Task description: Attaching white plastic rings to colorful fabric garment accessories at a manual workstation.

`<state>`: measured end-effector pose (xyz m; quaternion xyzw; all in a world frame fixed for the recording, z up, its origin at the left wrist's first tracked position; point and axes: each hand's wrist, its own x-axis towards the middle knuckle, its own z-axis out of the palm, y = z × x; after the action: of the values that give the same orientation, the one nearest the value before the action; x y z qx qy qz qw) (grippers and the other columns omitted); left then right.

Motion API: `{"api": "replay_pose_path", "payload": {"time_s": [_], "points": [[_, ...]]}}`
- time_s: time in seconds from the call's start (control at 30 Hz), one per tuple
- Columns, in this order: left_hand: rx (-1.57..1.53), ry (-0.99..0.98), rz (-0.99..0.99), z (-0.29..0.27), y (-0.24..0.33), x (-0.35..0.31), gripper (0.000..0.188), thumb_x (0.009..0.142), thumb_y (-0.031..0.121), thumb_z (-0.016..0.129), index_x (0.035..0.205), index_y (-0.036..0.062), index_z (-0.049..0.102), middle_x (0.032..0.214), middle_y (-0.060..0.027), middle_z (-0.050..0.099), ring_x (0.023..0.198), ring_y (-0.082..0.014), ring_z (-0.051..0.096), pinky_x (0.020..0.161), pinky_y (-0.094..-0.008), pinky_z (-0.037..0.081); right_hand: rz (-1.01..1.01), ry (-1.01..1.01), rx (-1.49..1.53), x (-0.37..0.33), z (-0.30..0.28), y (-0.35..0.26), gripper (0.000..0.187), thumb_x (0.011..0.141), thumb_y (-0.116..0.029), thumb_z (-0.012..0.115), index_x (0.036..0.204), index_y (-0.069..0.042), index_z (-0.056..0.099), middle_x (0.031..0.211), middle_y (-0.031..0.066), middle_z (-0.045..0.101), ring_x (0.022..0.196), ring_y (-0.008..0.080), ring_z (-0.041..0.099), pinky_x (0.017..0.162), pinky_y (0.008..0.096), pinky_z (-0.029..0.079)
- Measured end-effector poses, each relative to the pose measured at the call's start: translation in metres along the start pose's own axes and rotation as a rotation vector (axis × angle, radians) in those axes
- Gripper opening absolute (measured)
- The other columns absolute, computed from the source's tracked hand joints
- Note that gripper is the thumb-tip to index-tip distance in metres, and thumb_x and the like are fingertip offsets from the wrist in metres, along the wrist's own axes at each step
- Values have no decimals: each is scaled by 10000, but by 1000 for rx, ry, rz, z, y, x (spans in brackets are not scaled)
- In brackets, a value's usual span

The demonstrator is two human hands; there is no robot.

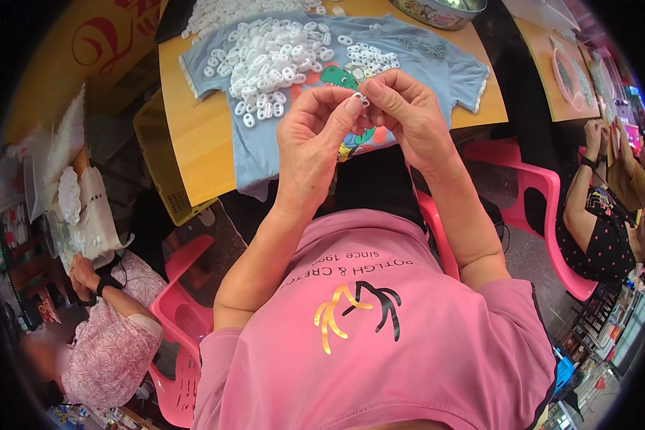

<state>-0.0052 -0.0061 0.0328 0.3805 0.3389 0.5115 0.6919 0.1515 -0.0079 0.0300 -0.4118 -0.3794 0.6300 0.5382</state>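
While pinched by left hand [309, 136] | right hand [401, 107] | white ring [363, 98], orientation unclear

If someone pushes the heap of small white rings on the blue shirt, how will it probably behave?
The white rings lie loose in a low heap, so a push would likely scatter them rather than move them together. They look like small, thin plastic, so probably very light. The soft blue shirt under them may wrinkle and drag along. Both hands pinch one ring with fingertips, suggesting they are fiddly.
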Motion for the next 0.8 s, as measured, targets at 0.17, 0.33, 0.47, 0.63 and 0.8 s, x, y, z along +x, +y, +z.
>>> {"api": "replay_pose_path", "payload": {"time_s": [0.17,0.33,0.47,0.63,0.8], "points": [[-20,-23,3,0,2,0,153,917,87,659,1008,-20,600,889,-61,654,782,-103,611,711,-233,497,16,-37,50,-1,0,-4,143,949,-183,625,944,-40,627,799,-8,599,677,61,506,647,219,455],[-26,-30,1,-1,2,-1,152,921,91,654,1004,-21,594,886,-60,649,779,-102,606,708,-233,496,-18,-29,-9,-2,2,-6,141,944,-177,631,940,-37,626,809,1,607,691,66,519,653,223,455],[20,-8,19,-1,1,-1,145,926,89,646,1003,-19,588,887,-57,646,779,-101,607,707,-230,498,-140,-15,-200,-3,5,-7,131,938,-155,637,932,-24,628,816,11,617,709,70,537,661,229,457],[60,-2,48,1,2,-2,138,927,84,642,1005,-17,588,895,-57,646,784,-100,617,704,-230,505,-149,36,-175,-4,9,-5,166,932,-171,653,923,-7,633,806,19,627,687,68,552,626,215,456],[38,3,59,1,1,-3,134,924,80,645,1002,-15,590,898,-55,645,780,-95,620,703,-228,509,-85,41,-4,-4,11,-5,199,928,-190,666,926,6,627,788,24,632,667,64,558,597,210,454]]}}
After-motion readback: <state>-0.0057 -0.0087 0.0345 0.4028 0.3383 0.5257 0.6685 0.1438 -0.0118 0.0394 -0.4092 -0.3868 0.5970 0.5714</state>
